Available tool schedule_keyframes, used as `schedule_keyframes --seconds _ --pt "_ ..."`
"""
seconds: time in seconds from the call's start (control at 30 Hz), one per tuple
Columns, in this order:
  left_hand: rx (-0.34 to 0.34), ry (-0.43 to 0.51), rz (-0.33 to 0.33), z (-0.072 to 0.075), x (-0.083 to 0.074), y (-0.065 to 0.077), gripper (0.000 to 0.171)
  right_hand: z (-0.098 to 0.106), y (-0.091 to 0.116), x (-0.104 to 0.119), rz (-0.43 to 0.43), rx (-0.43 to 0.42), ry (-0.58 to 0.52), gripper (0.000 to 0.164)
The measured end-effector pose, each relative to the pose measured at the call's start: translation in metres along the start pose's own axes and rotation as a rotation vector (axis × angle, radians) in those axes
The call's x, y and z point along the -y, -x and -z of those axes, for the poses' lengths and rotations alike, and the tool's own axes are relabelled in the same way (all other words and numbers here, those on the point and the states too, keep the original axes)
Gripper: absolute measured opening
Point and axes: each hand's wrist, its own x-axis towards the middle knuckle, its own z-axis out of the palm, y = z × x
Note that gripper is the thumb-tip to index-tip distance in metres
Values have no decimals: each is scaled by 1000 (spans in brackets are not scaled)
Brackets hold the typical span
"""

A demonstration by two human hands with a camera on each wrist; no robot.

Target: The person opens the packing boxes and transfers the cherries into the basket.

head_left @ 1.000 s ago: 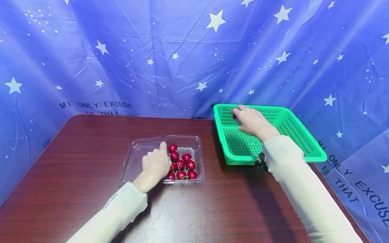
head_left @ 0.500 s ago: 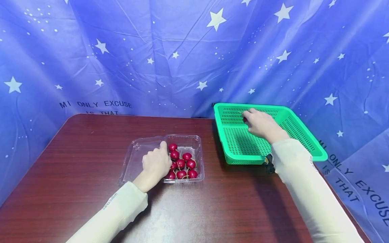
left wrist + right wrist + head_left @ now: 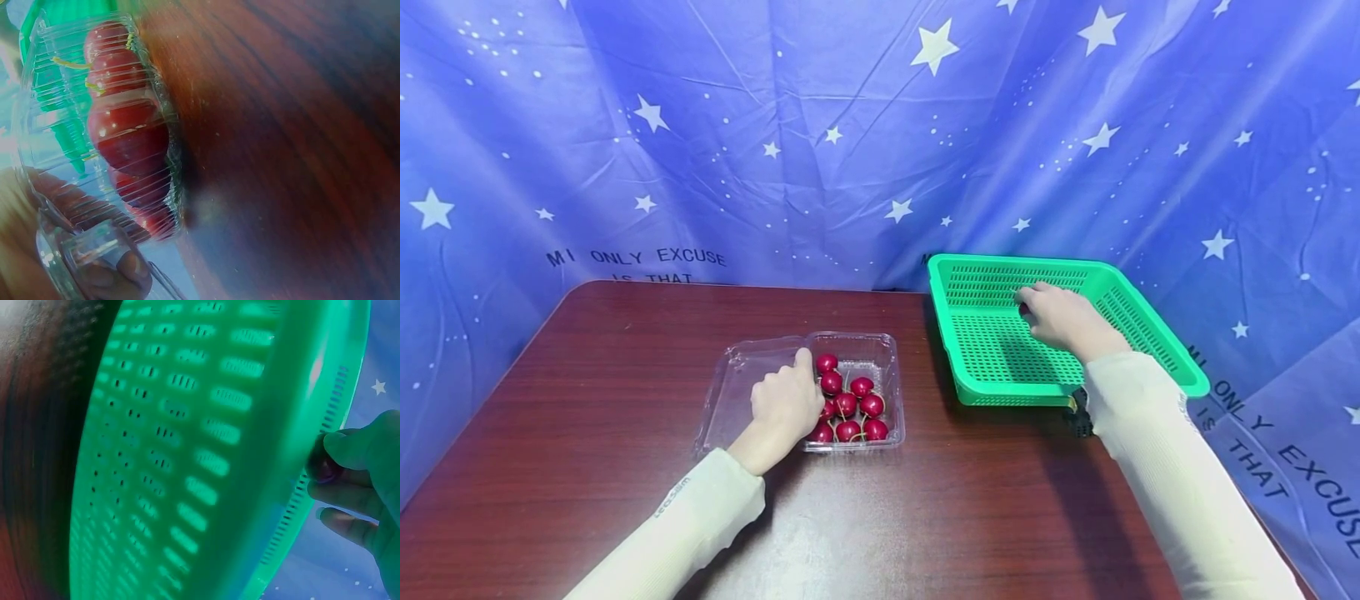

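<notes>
A clear plastic clamshell box (image 3: 897,375) stands on the table, its lid (image 3: 733,396) folded out to the left. Several red cherries (image 3: 846,405) with stems lie in it. My left hand (image 3: 784,408) grips the box where lid and tray meet, with fingertips visible through the plastic in the left wrist view. Over the green basket (image 3: 1000,392), my right hand (image 3: 1067,321) pinches a dark red cherry (image 3: 322,464) between thumb and fingers. That cherry is mostly hidden by the hand in the head view. No other cherry shows in the visible part of the basket.
The brown wooden table (image 3: 850,525) carries both containers, the basket at its back right corner. A blue curtain (image 3: 820,83) with white stars hangs behind and along the sides. A black wrist device (image 3: 1078,415) hangs by the basket's front rim.
My right hand has moved rightward and slightly lower over the basket, the cherry still in its fingers. The left hand and the box have stayed in place.
</notes>
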Motion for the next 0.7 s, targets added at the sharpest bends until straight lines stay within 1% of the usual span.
schedule_keyframes --seconds 0.1,0.27,0.47,0.7 --pt "3 -1 -1 0 0 0 24 -4 2 -3 0 11 6 29" --pt "3 -1 -1 0 0 0 24 -10 6 -8 -20 63 -4 25" --pt "1 3 5 0 0 0 25 -18 8 -13 -29 96 -14 21" --pt "0 7 7 -1 1 -1 25 -28 8 -16 -16 125 -36 22"
